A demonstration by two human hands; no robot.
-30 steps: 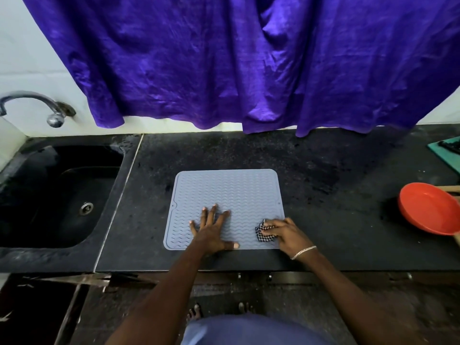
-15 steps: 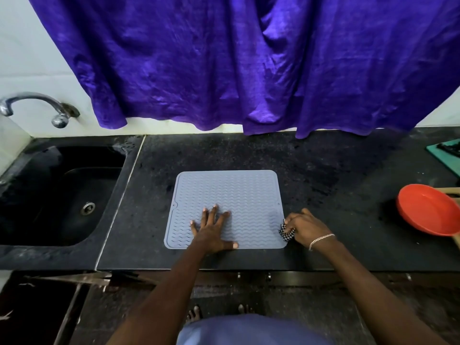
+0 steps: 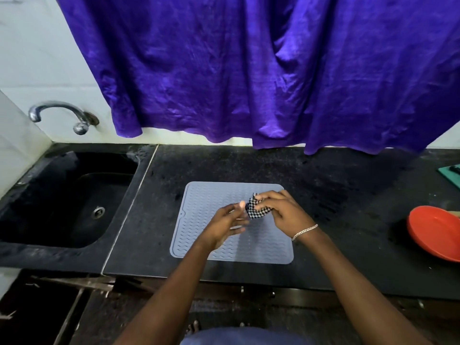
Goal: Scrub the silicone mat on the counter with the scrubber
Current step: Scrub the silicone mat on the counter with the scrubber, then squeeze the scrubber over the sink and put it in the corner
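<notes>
A grey-blue silicone mat point(image 3: 206, 202) with a wavy ribbed surface lies flat on the black counter point(image 3: 336, 195). Both my hands hover over its middle, lifted off it. My right hand point(image 3: 281, 211) pinches the black-and-white checked scrubber point(image 3: 256, 210) between fingers and thumb. My left hand point(image 3: 224, 226) is just left of the scrubber with fingers spread and its thumb tip touching or almost touching the scrubber's edge. The hands hide the mat's centre.
A black sink point(image 3: 67, 200) with a chrome tap point(image 3: 62, 115) lies to the left. An orange bowl point(image 3: 435, 232) sits at the right edge, a green board point(image 3: 451, 175) behind it. A purple curtain point(image 3: 249, 70) hangs over the back wall.
My left hand lifted off the mat, where it was pressed flat. My right hand carried the scrubber from the mat's right edge up over the middle, meeting the left hand.
</notes>
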